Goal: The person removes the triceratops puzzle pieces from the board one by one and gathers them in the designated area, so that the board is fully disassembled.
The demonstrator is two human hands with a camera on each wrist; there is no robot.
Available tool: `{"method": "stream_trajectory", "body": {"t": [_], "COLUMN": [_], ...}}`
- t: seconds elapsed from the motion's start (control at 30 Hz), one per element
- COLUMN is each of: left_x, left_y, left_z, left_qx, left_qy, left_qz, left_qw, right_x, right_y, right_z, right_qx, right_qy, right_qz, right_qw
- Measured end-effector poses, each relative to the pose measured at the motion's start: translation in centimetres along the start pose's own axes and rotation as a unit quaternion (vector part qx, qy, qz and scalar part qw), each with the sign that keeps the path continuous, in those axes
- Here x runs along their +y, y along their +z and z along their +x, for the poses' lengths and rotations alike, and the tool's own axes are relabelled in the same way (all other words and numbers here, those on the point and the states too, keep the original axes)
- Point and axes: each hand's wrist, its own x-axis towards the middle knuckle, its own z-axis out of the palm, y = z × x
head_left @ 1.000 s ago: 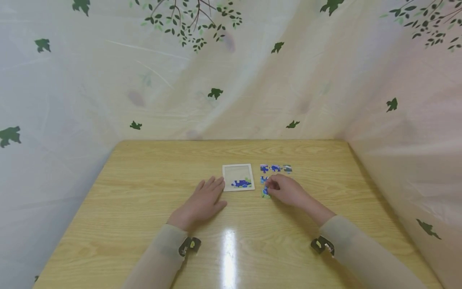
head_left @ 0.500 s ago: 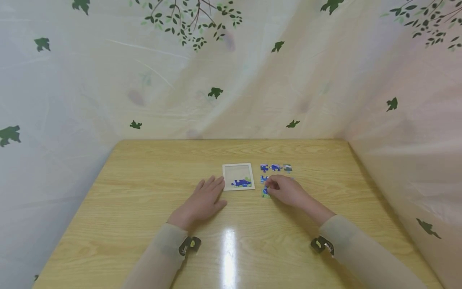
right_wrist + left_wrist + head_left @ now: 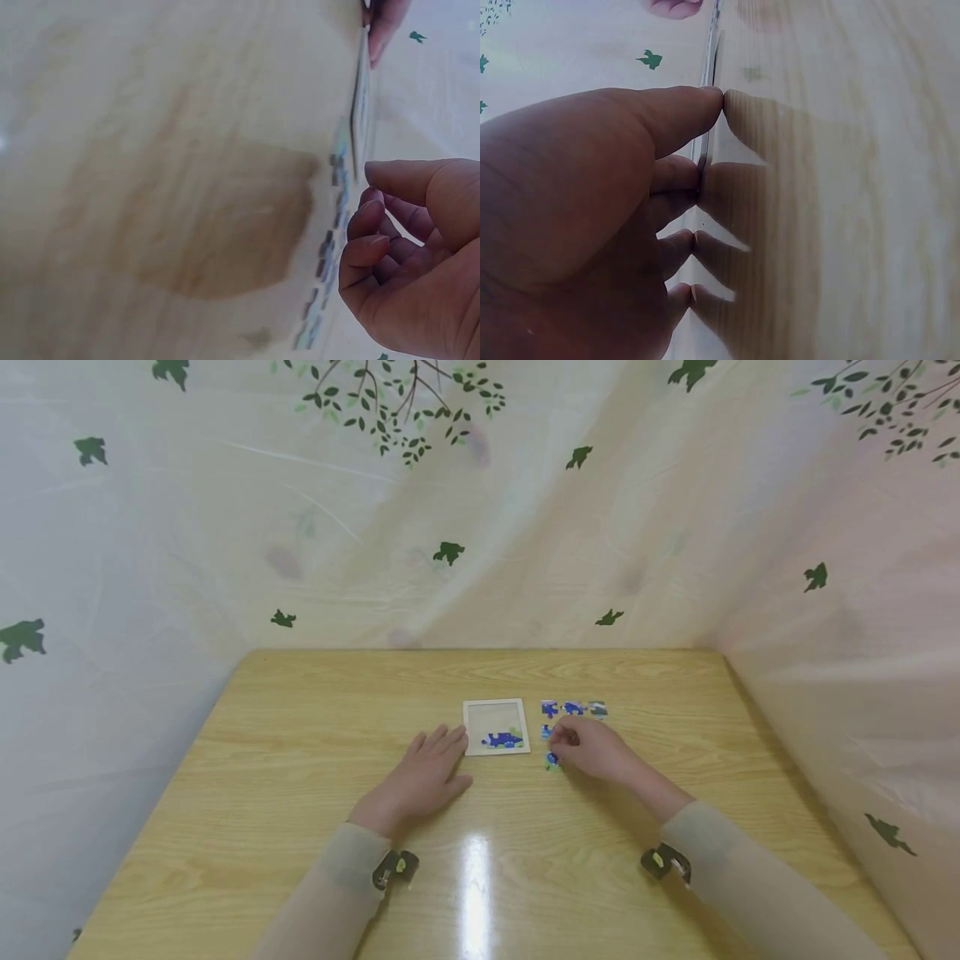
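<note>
A square jigsaw tray [image 3: 491, 702] with a pale rim lies mid-table, joined blue and green jigsaw pieces [image 3: 502, 740] along its lower part. My left hand [image 3: 416, 779] lies flat, its fingertips at the tray's left rim; the left wrist view has the tray edge-on beside the fingers [image 3: 676, 174]. My right hand [image 3: 596, 750] hovers over loose pieces right of the tray, fingers loosely curled. In the right wrist view its thumb [image 3: 397, 180] is near the index fingertip, with nothing seen between them. A blue-green piece [image 3: 552, 760] shows just below the fingertips.
Three loose jigsaw pieces stand in a back row: a blue one [image 3: 550, 708], a second blue one [image 3: 573, 707] and a grey-green one [image 3: 597, 708]. Another piece [image 3: 547, 731] shows beside the right fingertips. Leaf-patterned curtains [image 3: 480, 527] border the wooden table [image 3: 300, 735].
The right hand has risen slightly and shifted a little left and away from me; the blue-green piece below it looks slightly altered. The left hand and tray stay put.
</note>
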Motion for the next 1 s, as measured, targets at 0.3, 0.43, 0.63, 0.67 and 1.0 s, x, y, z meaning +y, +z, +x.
{"method": "stream_trajectory", "body": {"t": [0.3, 0.43, 0.63, 0.67, 1.0], "left_x": [0.0, 0.1, 0.1, 0.0, 0.0], "left_y": [0.0, 0.1, 0.2, 0.2, 0.1], "left_z": [0.0, 0.0, 0.1, 0.1, 0.2], "left_qx": [-0.001, 0.001, 0.003, 0.003, 0.002], "left_qy": [-0.002, -0.004, -0.004, -0.004, 0.001], "left_qz": [0.004, 0.004, 0.007, 0.007, 0.013], "left_qw": [1.0000, 1.0000, 1.0000, 1.0000, 0.9999], "right_x": [-2.6, -3.7, -5.0, -5.1, -6.2], "right_y": [0.1, 0.8, 1.8, 1.9, 3.1], "right_z": [1.8, 2.6, 3.8, 4.0, 4.9], "right_qx": [0.001, -0.014, -0.020, -0.023, -0.026], "right_qy": [-0.022, -0.028, -0.041, -0.038, -0.004], "right_qz": [0.010, 0.027, 0.017, 0.016, -0.020], "right_qw": [0.9997, 0.9991, 0.9988, 0.9989, 0.9995]}}
